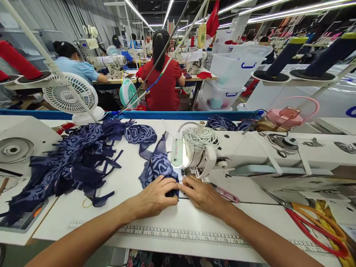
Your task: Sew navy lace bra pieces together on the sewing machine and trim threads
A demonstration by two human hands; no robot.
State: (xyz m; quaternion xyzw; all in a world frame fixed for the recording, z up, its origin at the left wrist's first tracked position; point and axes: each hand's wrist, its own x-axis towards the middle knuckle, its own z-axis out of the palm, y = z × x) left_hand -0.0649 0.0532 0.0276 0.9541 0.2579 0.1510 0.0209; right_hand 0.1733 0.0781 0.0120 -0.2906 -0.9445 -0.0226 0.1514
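Observation:
My left hand (160,193) is closed on a navy patterned fabric piece (160,165), its thumb and fingers gripping the near edge. That piece looks like a bra cup with a sheer navy strip running away from me. Close by, my right hand (201,193) rests at the fabric's right edge, fingers bent and fingertips meeting the left hand's; whether it pinches the cloth is hidden. Just beyond the fingers is the needle area of a white sewing machine (239,148), lit by a small lamp. Pink-handled thread snips (226,193) lie beside my right wrist.
A heap of navy patterned pieces (80,163) spreads over the left of the table, with a white fan (71,94) behind. Large scissors (314,222) with red and orange handles lie at the right. A printed ruler (178,234) runs along the front edge. Co-workers sit ahead.

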